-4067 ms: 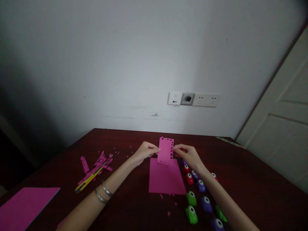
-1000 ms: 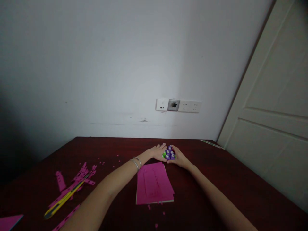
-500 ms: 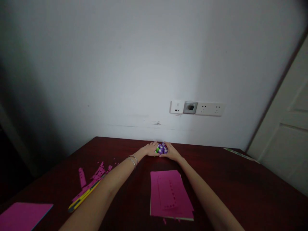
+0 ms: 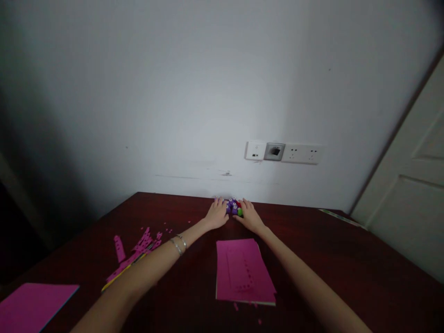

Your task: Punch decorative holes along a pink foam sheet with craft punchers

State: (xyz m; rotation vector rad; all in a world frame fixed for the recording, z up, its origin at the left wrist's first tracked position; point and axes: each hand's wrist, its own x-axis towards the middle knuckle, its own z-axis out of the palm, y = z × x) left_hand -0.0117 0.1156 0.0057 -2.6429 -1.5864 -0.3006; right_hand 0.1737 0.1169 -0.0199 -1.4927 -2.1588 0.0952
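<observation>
Several small purple figures with white eye-like spots (image 4: 235, 209) stand close together at the table's back edge, against the wall. A green piece (image 4: 240, 212) and a bit of red show at their right side. My left hand (image 4: 217, 214) lies at the left of the cluster with its fingers apart, and some purple figures show beyond its fingertips. At the right side, my right hand (image 4: 250, 216) has thumb and fingers spread, touching or nearly touching the green piece.
Pink sheets (image 4: 243, 273) lie between my forearms. Pink scraps (image 4: 144, 245) and a yellow cutter (image 4: 120, 276), partly behind my left arm, are at the left. Another pink sheet (image 4: 36, 305) lies near left. Wall sockets (image 4: 301, 154) are above the table; a strip (image 4: 342, 218) is at right.
My hands have moved slightly apart around the figures, the left one outward with its fingers spreading. The cluster looks wider, and the green piece now shows at its right instead of its left.
</observation>
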